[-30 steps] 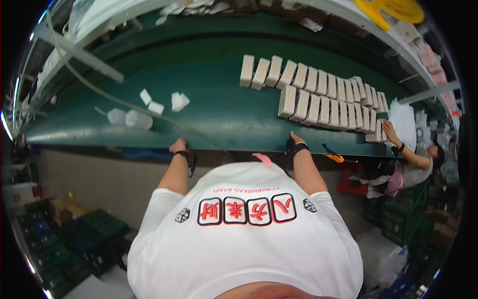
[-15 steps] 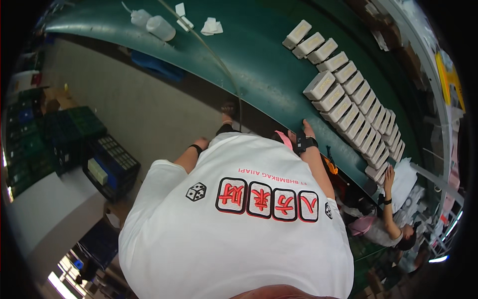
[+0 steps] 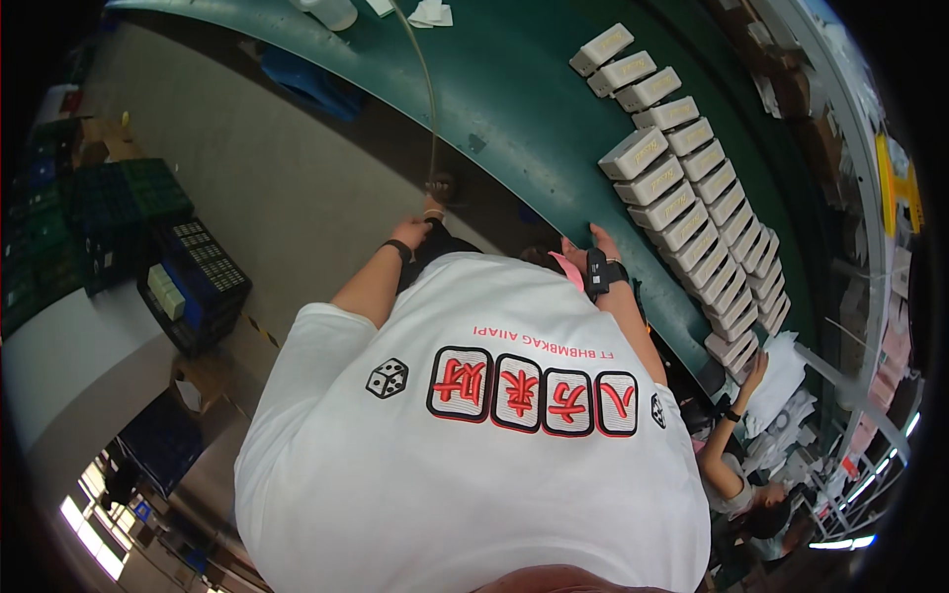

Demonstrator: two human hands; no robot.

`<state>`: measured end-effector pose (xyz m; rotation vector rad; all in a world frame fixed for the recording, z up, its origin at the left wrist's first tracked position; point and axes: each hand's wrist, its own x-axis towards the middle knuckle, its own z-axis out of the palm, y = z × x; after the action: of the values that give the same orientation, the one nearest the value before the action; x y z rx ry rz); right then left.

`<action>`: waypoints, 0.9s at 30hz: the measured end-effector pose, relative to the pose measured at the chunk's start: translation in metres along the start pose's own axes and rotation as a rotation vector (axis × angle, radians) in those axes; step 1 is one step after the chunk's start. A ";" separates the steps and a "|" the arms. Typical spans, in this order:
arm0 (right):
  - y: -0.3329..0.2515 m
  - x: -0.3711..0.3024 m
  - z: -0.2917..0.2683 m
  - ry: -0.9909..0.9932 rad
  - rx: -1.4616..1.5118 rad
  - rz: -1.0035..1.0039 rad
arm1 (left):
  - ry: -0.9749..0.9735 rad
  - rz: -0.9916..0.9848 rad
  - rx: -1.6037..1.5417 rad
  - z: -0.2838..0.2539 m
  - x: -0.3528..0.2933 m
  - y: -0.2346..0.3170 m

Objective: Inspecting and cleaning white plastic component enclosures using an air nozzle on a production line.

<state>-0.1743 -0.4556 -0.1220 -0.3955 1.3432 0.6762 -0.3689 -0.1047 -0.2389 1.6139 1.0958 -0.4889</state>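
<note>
My left hand (image 3: 412,233) hangs in front of me beside my dark trousers, over the floor and off the table; its fingers are too small and dark to make out. A black band circles that wrist. At the near edge of the green table (image 3: 524,128) rests my right hand (image 3: 591,247), thumb and fingers apart, holding nothing. A black strap with a small box-shaped device (image 3: 597,272) is on the right wrist. Closest to this hand are rows of pale grey rectangular boxes (image 3: 652,186) with yellowish print on their faces, standing side by side.
A co-worker's hand (image 3: 756,368) touches the near right end of the box rows. White plastic sheeting (image 3: 776,381) lies beside it. A thin hose (image 3: 431,99) crosses the table edge. White scraps (image 3: 431,13) and a bottle (image 3: 334,13) lie far off. Dark crates (image 3: 203,267) stand at left.
My view has shifted, so the bottle and scraps sit higher. My left hand has moved forward and inward. My right hand stays at the table edge. The co-worker's hand remains at the boxes.
</note>
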 end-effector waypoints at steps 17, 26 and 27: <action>-0.025 0.021 -0.005 -0.087 0.047 0.268 | 0.005 -0.072 0.269 -0.066 0.003 -0.003; -0.029 0.004 -0.028 -0.030 0.042 0.147 | -0.035 0.077 0.497 -0.062 0.023 0.039; -0.011 0.009 0.030 -0.019 0.043 0.132 | -0.045 0.106 0.538 -0.056 0.023 0.052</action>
<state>-0.1433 -0.4433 -0.1260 -0.2664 1.3719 0.7573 -0.3260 -0.0446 -0.2099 2.1021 0.8803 -0.7921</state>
